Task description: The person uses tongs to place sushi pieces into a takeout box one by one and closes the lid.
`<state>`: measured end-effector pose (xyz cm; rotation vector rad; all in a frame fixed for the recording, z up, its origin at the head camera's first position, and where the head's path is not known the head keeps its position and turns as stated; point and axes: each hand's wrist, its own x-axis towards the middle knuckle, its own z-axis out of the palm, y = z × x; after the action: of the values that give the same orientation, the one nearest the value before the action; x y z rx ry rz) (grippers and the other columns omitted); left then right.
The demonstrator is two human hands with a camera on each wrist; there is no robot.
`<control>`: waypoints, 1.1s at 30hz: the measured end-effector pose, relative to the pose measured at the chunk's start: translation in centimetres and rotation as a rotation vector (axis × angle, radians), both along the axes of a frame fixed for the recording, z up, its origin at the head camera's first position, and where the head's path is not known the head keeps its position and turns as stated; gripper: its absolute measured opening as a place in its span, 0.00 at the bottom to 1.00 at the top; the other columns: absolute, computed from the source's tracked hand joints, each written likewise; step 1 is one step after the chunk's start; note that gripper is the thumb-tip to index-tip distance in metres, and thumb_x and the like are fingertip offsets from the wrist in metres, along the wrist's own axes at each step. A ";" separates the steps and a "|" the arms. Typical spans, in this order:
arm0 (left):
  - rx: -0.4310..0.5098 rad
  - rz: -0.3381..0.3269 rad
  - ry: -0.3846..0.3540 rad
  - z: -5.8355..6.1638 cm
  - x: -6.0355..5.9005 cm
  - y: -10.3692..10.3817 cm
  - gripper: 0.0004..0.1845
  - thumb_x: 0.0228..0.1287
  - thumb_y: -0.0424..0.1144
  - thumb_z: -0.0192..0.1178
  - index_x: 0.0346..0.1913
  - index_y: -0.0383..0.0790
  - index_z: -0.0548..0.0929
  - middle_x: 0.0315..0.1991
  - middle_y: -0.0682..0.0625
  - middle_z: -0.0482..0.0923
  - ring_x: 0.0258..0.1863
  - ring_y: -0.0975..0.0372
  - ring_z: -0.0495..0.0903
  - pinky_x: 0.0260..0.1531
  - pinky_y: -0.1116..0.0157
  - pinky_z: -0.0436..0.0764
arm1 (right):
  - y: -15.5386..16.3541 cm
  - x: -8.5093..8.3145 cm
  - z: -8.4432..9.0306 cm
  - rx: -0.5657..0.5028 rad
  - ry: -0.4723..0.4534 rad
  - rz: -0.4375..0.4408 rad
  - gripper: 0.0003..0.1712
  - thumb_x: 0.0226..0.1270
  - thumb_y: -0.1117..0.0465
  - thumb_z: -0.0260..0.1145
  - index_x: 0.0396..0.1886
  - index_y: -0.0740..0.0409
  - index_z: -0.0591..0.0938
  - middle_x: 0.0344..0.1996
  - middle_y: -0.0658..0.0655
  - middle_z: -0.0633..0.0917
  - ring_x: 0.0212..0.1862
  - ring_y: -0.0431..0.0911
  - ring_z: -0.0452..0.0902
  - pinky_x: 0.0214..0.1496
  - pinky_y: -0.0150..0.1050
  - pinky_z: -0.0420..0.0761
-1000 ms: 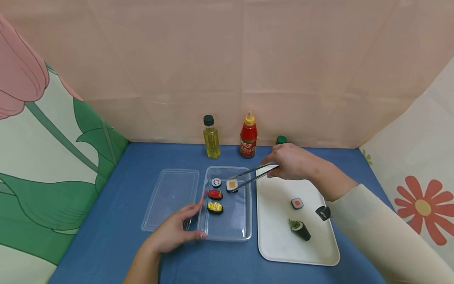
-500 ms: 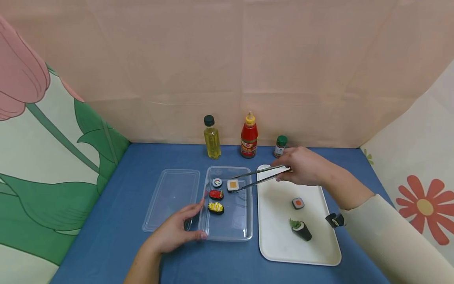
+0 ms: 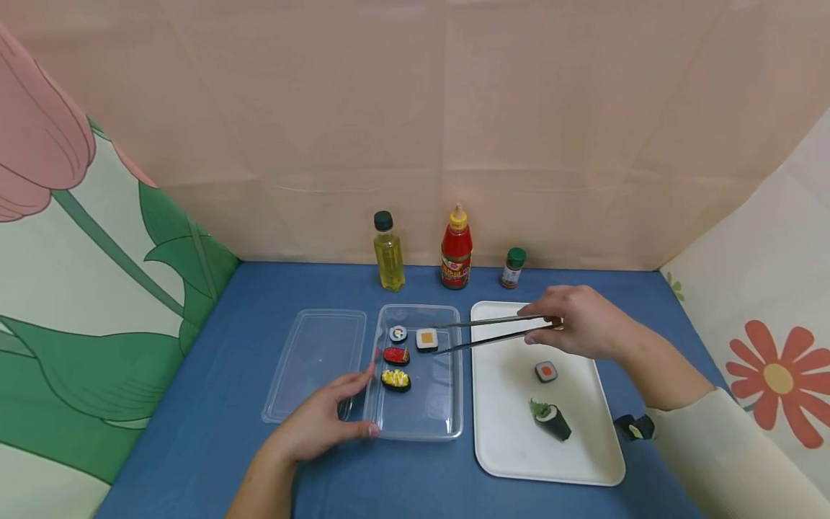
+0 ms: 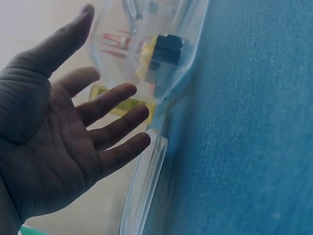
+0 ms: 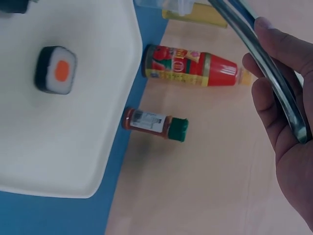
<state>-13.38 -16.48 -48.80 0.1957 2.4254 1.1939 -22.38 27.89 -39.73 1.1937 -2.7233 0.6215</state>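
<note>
My right hand (image 3: 580, 322) holds a pair of metal tongs (image 3: 499, 338) over the white tray's far end. Their spread tips reach left over the clear plastic container (image 3: 428, 411), just right of a square sushi roll (image 3: 426, 339) with a yellow-orange centre. Left of that roll are a small round roll (image 3: 398, 334), a red-topped sushi (image 3: 396, 355) and a yellow-topped sushi (image 3: 395, 380). With fingers spread, my left hand (image 3: 314, 424) rests against the container's left side. The left wrist view shows its palm (image 4: 54, 147) holding nothing.
The white tray (image 3: 512, 454) carries an orange-centred roll (image 3: 546, 372) and a hand roll (image 3: 555, 424). A clear lid (image 3: 318, 353) lies left of the container. An oil bottle (image 3: 389, 263), a red sauce bottle (image 3: 457, 254) and a green-capped jar (image 3: 511, 270) stand behind.
My right hand has moved right and nearer, drawing the tongs away from the yellow-orange-centred roll, which stays in the container. The green-capped jar has come fully into sight. The left hand stays put.
</note>
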 end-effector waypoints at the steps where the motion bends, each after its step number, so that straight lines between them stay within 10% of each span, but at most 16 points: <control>1: -0.001 -0.001 -0.002 0.0 -0.1 0.0 0.53 0.52 0.53 0.82 0.80 0.60 0.65 0.77 0.43 0.64 0.77 0.40 0.60 0.69 0.33 0.61 | 0.3 0.1 -0.2 -0.014 0.004 -0.002 0.21 0.55 0.56 0.84 0.50 0.51 0.92 0.35 0.41 0.85 0.32 0.32 0.74 0.29 0.30 0.78; 33: -0.010 -0.005 0.015 -0.2 -0.1 -0.1 0.53 0.51 0.54 0.82 0.80 0.58 0.66 0.77 0.40 0.64 0.76 0.38 0.60 0.68 0.32 0.61 | 5.6 4.7 -4.9 -0.233 0.120 -0.117 0.27 0.44 0.64 0.87 0.49 0.51 0.92 0.31 0.37 0.81 0.28 0.32 0.71 0.26 0.21 0.68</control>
<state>-13.45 -16.56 -49.00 0.2082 2.4422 1.1828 -17.67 33.49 -44.64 0.9764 -2.5169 0.7982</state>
